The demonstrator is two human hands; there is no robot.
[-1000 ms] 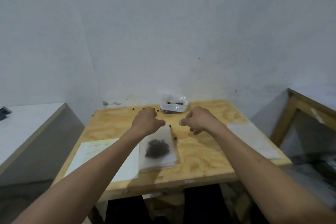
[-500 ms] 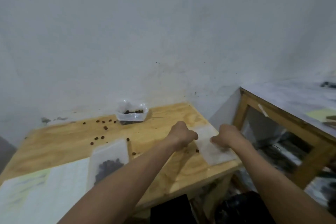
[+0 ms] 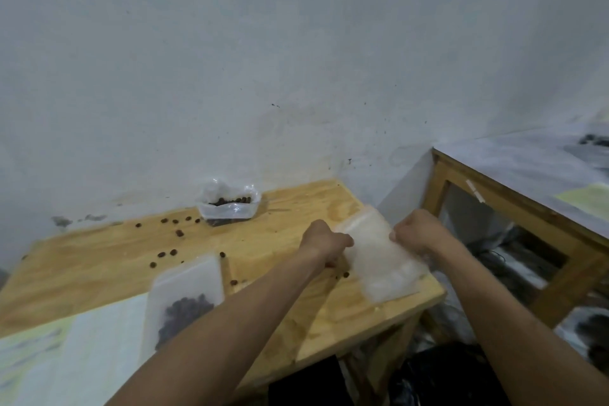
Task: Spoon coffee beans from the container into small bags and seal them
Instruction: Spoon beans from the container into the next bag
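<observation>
Your worktop (image 3: 280, 247) is bare plywood, matt, with visible grain. The empty bags (image 3: 382, 260) under your hands are thin, frosted, translucent plastic; the filled bag (image 3: 188, 290) looks the same. The container (image 3: 227, 204) is clear, glossy, crinkled plastic. The coffee beans (image 3: 179, 233) look dark and matt. Behind, the wall (image 3: 296, 76) is rough, matt plaster.

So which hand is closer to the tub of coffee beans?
Left. The left hand sits just right of the tub; the right hand is farther right, across the empty bags.
</observation>
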